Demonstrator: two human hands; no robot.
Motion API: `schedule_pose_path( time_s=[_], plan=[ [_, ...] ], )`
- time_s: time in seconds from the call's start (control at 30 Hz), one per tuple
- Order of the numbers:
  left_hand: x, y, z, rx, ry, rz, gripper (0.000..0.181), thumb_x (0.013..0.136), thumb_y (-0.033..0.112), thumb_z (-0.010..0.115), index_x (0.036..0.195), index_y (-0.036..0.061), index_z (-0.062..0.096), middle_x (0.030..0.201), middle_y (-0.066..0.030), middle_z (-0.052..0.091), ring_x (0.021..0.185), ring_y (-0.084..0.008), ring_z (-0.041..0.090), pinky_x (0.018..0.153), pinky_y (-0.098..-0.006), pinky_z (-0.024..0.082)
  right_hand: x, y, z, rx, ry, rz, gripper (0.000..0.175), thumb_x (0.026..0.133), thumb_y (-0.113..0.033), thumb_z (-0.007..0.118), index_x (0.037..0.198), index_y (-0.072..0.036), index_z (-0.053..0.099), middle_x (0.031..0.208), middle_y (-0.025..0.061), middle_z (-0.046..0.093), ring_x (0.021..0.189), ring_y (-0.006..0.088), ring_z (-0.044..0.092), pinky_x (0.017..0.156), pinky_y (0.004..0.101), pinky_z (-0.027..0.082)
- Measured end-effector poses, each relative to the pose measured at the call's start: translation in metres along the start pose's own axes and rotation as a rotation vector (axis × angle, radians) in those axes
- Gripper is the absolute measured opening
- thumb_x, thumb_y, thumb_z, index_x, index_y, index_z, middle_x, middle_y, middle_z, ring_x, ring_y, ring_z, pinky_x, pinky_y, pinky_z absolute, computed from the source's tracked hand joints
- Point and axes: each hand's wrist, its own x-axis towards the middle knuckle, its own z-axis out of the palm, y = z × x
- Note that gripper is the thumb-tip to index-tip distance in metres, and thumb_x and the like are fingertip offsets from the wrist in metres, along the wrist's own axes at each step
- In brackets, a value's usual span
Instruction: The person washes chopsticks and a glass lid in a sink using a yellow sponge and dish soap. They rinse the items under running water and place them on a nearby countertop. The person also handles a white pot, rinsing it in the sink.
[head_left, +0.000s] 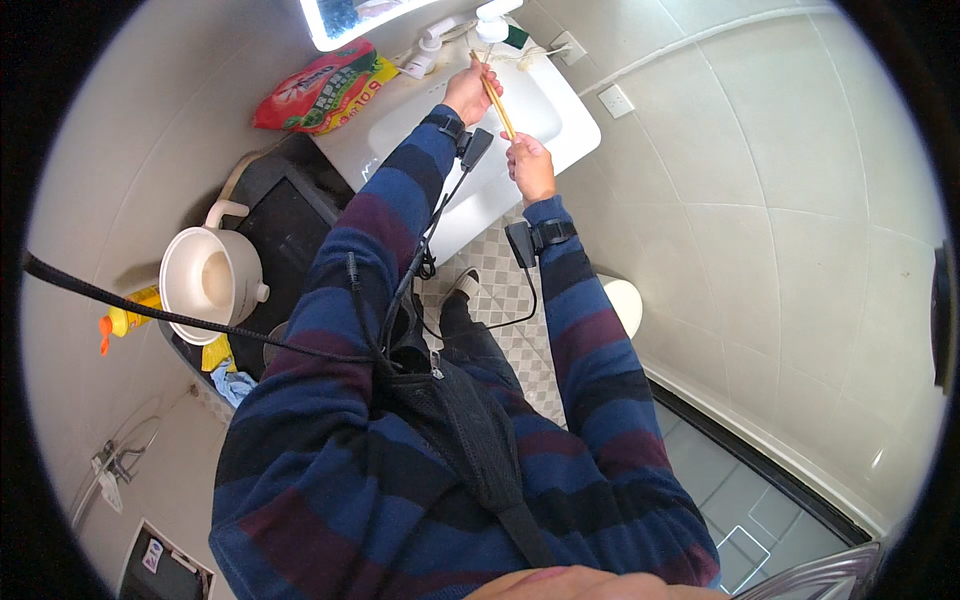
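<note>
A pair of light wooden chopsticks (499, 109) slants over the white washbasin (536, 109). My right hand (532, 166) grips their near end, thumb and fingers closed around it. Farther up, the fingers of my left hand (471, 91) curl around the sticks close to their far end. That end lies just below the white tap (492, 30), where a thin stream of water seems to fall. Part of the chopsticks is hidden by the left fingers.
A red detergent bag (322, 90) and white pump bottle (424, 58) stand left of the basin. A white pot (211, 277) sits on a black surface (289, 225) by a yellow bottle (135, 311). Black cables (442, 217) hang from both wrist straps. A pale bin (621, 304) stands right.
</note>
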Motion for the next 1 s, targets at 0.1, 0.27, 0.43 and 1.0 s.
schedule_pose_path(
  time_s=[0.1,0.27,0.43,1.0],
  plan=[
    [0.006,-0.002,0.003,-0.156,0.032,0.081,0.028,0.115,0.024,0.038,0.119,0.0012,0.054,0.088,-0.0025,0.053,0.074,-0.0147,0.052,0.072,-0.0314,0.051,0.001,-0.003,0.001,0.036,-0.013,0.018,0.029,0.109,-0.021,0.052,0.114,-0.002,0.072,0.069,-0.0034,0.053,0.055,0.0059,0.045,0.049,0.0230,0.037],
    [0.004,0.003,0.008,-0.050,-0.061,-0.081,0.025,0.114,0.020,0.040,0.124,0.0011,0.054,0.081,-0.0001,0.049,0.068,-0.0126,0.048,0.066,-0.0296,0.045,0.003,-0.015,-0.003,-0.034,-0.013,0.034,0.028,0.109,-0.024,0.054,0.112,-0.001,0.071,0.068,-0.0050,0.051,0.052,0.0046,0.042,0.047,0.0214,0.034],
    [0.006,0.007,0.021,-0.018,0.026,-0.007,0.022,0.112,0.018,0.046,0.121,0.0004,0.056,0.079,-0.0003,0.050,0.065,-0.0131,0.047,0.066,-0.0299,0.045,0.000,-0.025,-0.004,-0.093,0.025,0.026,0.029,0.108,-0.027,0.059,0.104,-0.002,0.072,0.061,-0.0052,0.049,0.048,0.0046,0.040,0.044,0.0218,0.031],
    [0.015,0.009,0.007,-0.048,0.063,-0.069,0.016,0.110,0.015,0.048,0.113,0.0018,0.057,0.081,-0.0021,0.054,0.067,-0.0149,0.051,0.068,-0.0350,0.050,0.021,-0.023,-0.006,-0.194,0.055,-0.055,0.028,0.106,-0.023,0.057,0.102,-0.002,0.076,0.062,-0.0018,0.057,0.053,0.0072,0.048,0.051,0.0255,0.040]
  ],
)
